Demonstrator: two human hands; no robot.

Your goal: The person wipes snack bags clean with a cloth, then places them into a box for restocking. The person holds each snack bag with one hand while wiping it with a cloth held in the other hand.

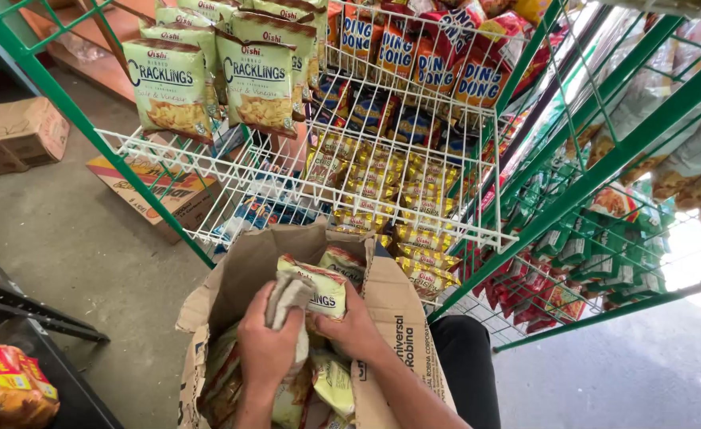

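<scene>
An open brown cardboard box (398,318) sits in front of me, filled with pale green snack packets. My left hand (267,345) reaches into the box and is closed around a crumpled grey cloth (288,298). My right hand (354,326) grips a pale green snack packet (322,287) at the box's opening, just right of the cloth. More green packets (333,383) lie under both hands inside the box.
A white wire rack (207,171) on a green metal frame (612,171) holds green snack bags (256,79), red-and-blue packets (438,59) and yellow packets (414,234). Cardboard boxes (13,135) lie on the concrete floor at left. Orange snack bags (9,385) sit on a dark stand at bottom left.
</scene>
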